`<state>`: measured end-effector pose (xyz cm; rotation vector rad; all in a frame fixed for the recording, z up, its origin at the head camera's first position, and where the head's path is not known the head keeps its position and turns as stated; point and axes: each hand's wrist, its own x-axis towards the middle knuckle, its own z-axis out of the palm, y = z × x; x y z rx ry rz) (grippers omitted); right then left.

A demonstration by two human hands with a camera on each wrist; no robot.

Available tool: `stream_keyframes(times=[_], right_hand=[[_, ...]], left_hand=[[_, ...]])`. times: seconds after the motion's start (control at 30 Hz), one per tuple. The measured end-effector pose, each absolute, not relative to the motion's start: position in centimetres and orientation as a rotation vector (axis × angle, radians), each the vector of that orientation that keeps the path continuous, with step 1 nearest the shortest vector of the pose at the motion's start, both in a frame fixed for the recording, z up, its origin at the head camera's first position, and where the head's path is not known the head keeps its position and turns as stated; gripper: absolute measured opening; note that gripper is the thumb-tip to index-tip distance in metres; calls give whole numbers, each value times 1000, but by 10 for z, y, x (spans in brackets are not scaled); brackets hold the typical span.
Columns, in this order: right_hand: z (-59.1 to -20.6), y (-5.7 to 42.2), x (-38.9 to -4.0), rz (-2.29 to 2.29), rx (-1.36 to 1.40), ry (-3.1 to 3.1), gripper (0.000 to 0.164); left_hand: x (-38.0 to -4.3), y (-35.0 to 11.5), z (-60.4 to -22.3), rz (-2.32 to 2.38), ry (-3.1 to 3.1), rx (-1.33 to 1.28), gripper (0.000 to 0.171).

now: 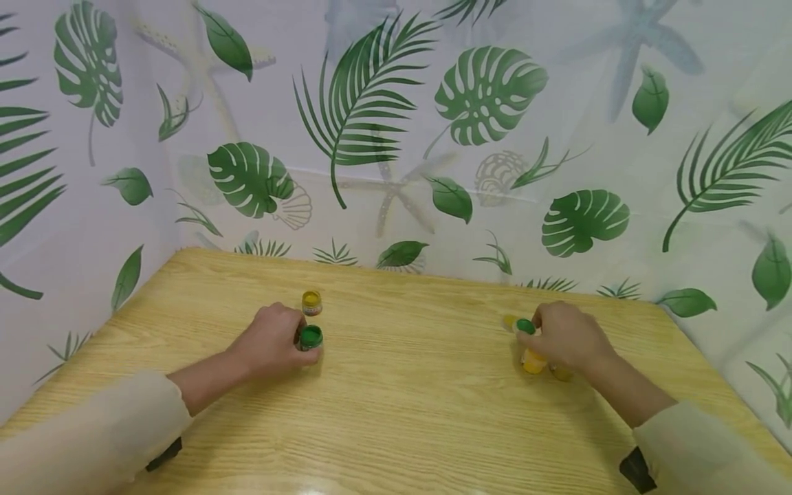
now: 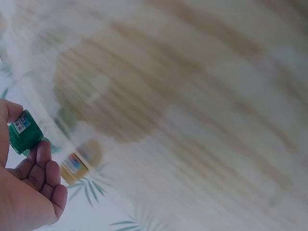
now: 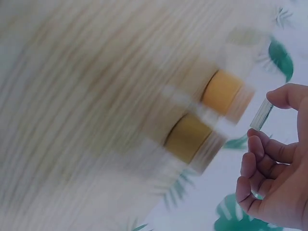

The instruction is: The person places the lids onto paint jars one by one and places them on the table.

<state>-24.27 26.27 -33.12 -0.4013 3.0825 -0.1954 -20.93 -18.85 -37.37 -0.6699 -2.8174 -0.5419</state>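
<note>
My left hand (image 1: 272, 344) grips a small green paint jar (image 1: 311, 337) between thumb and fingers; its top is uncapped and green paint shows inside. In the left wrist view the labelled side of this green jar (image 2: 26, 132) faces out. Just behind it stands an uncapped yellow paint jar (image 1: 312, 303). Over on the right, my right hand (image 1: 569, 337) pinches a jar lid (image 1: 525, 326) with a green underside. The right wrist view shows the lid (image 3: 262, 114) edge-on between thumb and index finger, apart from the jars.
Near the right hand stand an orange paint jar (image 1: 533, 362) and an ochre one (image 3: 188, 138), both with white lids. A yellow round piece, likely a lid (image 1: 509, 321), lies beyond them. The wooden table (image 1: 408, 385) meets a leaf-print cloth (image 1: 396, 137) behind.
</note>
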Motion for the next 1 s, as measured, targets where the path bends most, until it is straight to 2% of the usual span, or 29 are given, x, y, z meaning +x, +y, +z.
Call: stream_keyframes(times=[0.3, 0.67, 1.0], right_hand=[[-330, 216, -214, -176, -666, 3182, 32], [-335, 172, -186, -159, -852, 3158, 27], [-352, 145, -176, -117, -988, 3144, 26]], left_hand=[[-198, -170, -372, -524, -2785, -766, 31], [-185, -147, -366, -576, -2689, -903, 28], [-172, -120, -366, -621, -2713, -958, 23]])
